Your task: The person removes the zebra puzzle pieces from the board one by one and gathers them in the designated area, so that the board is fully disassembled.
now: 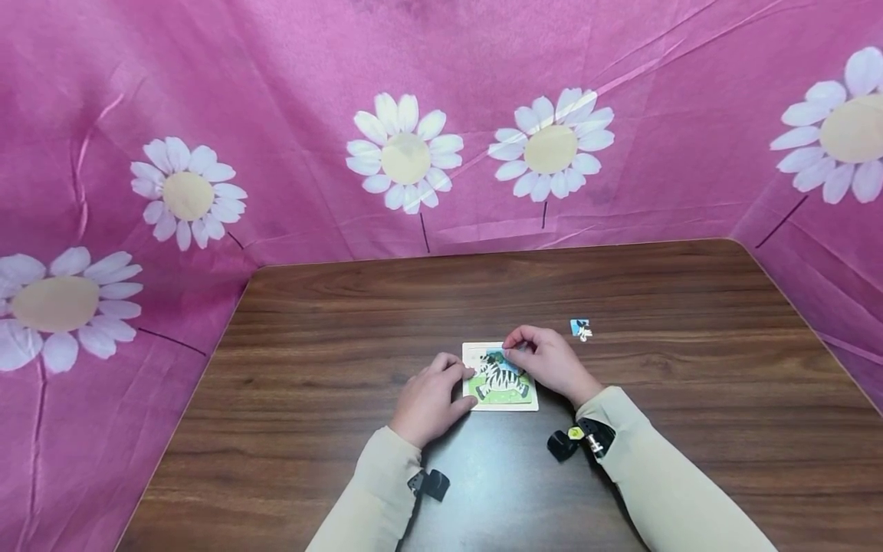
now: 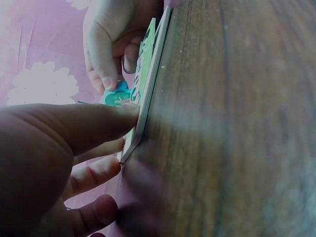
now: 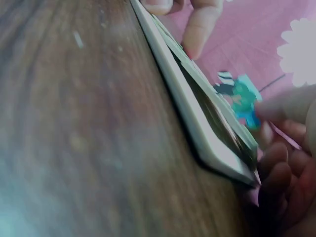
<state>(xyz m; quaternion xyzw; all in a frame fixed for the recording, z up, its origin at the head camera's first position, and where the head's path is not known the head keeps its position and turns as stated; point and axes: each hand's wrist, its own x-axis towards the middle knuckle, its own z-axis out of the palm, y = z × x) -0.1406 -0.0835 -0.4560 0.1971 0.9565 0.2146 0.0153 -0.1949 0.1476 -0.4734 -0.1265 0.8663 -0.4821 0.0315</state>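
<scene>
A zebra jigsaw puzzle (image 1: 502, 385) with a pale wooden frame lies on the table. My left hand (image 1: 429, 396) rests at its left side, thumb and fingertips pressing on the frame's edge. Between thumb and index finger, my right hand (image 1: 546, 359) pinches a blue-green puzzle piece (image 3: 244, 98) with a bit of black-and-white stripe. That piece is tilted up above the puzzle's top part, and the fingers partly cover it. In the left wrist view, the piece (image 2: 117, 95) shows just beyond the left thumb.
Another puzzle piece (image 1: 581, 330), blue with black and white, lies on the brown wood-grain table (image 1: 331, 337) beyond the right hand. A pink cloth with daisies (image 1: 476, 46) hangs behind the table and at its sides. Both wrists carry small black cameras (image 1: 436, 484).
</scene>
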